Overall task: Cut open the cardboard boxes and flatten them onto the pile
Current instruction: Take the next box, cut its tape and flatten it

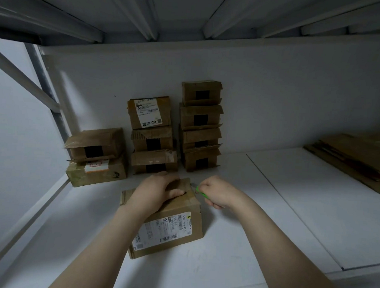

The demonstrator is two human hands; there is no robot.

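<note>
Box in hand: box w/ a shipping label sits on the white shelf, just in front of the stacked boxes.
Left hand: left hand lies flat on the box top, fingers spread and pressing down, not clenched round anything.
Right hand: right hand is clenched on a green cutter; blade tip sits at the box's far right top corner, by the tape.
Risk 1: left fingertips lie right beside the blade; a slip toward them could cut them.
Risk 2: too deep a cut could slice whatever is inside; contents can't be seen.
Risk 3: box may skid toward the stacks if the left hand's press eases.
Pile: flat cardboard pile lies well right of the box, at the shelf's far right.
</note>
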